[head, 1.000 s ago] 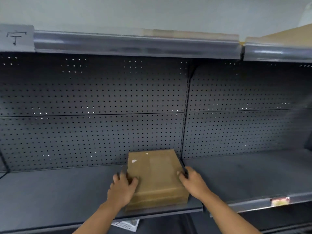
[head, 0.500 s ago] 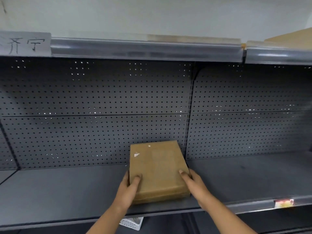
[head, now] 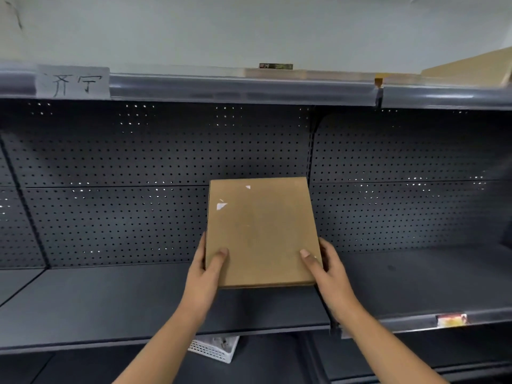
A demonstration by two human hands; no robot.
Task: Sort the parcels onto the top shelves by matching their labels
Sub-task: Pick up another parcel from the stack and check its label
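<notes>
Parcel (head: pixel 261 234), a flat brown box, is clamped between both hands, the left hand (head: pixel 206 268) on its left edge and the right hand (head: pixel 327 268) on its right, thumbs on top, and it seems held clear above the middle shelf (head: pixel 110 303). Behind it stands the dark pegboard (head: pixel 138 167). Farther up, the top shelf (head: pixel 243 91) carries a handwritten label (head: pixel 73 83) at left and another box (head: pixel 471 67) at far right.

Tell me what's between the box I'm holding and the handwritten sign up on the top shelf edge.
Nothing stands there. In the head view, between the cardboard parcel and the handwritten label there is only bare dark perforated back panel.
</notes>
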